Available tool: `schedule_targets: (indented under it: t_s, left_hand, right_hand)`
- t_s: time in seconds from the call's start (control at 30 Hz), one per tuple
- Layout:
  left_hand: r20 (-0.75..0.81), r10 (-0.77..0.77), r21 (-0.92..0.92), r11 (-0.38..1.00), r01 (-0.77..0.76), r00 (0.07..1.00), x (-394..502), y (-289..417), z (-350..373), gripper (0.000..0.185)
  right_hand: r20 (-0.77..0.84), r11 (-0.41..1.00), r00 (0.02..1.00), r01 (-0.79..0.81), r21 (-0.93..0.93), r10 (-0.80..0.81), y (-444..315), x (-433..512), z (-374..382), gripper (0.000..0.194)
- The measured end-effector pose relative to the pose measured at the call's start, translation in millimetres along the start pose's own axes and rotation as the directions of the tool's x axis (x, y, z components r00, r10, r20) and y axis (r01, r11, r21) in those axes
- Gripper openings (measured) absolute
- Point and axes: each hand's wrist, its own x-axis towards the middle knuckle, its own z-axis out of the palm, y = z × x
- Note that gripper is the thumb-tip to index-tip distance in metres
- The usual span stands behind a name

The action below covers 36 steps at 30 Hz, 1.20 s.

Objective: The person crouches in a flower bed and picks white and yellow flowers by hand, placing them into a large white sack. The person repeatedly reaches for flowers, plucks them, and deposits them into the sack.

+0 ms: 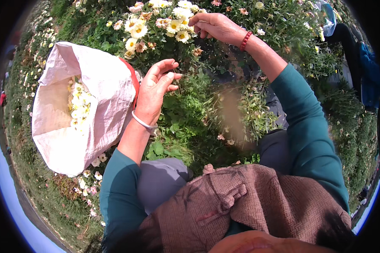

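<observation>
My right hand (211, 27), with a red bead bracelet (246, 40) at its wrist, reaches to the edge of a clump of white and pale-yellow chrysanthemums (174, 26). Its fingers are curled beside the blooms, and whether they grip a flower is hidden. Lower and to the left, my left hand (158, 80) is raised with fingers loosely bent and apart, and I see nothing in it. It wears a pale bangle (144, 122). Left of that wrist stands a white woven sack (109, 85), its mouth gaping, with many picked flower heads (79, 102) inside.
Rows of flowering plants (34, 79) spread on both sides. Green leafy growth (177, 117) lies before my knees. At the right edge another person in blue clothing (369, 77) is partly visible, near a clear plastic bag (327, 19). Dark sheeting (276, 109) shows on the ground.
</observation>
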Motion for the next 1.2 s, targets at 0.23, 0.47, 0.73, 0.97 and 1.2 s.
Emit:
schedule_targets:
  t_s: [0.23,0.47,0.73,0.97,1.2]
  left_hand:
    - [-0.124,-0.097,-0.366,0.93,0.045,0.987,127,-14,34,0.053]
    - [-0.103,-0.177,-0.496,0.862,0.103,0.979,130,-48,46,0.057]
    - [-0.367,-0.145,-0.521,0.85,-0.074,0.919,133,-73,70,0.022]
    - [-0.361,-0.119,-0.576,0.808,-0.121,0.925,95,-32,87,0.022]
    - [-0.231,0.523,-0.408,0.713,-0.57,0.82,25,102,53,0.015]
  right_hand:
    - [0.008,0.952,0.989,-0.142,0.273,0.145,46,87,-32,0.028]
    - [0.152,0.875,0.881,-0.467,0.129,0.448,21,22,10,0.046]
    - [-0.184,0.899,0.899,-0.34,0.275,0.397,42,-5,70,0.033]
    - [-0.435,0.941,0.836,-0.275,0.195,0.334,-9,-14,72,0.034]
    - [-0.492,0.923,0.868,0.242,0.3,-0.068,-127,-14,12,0.021]
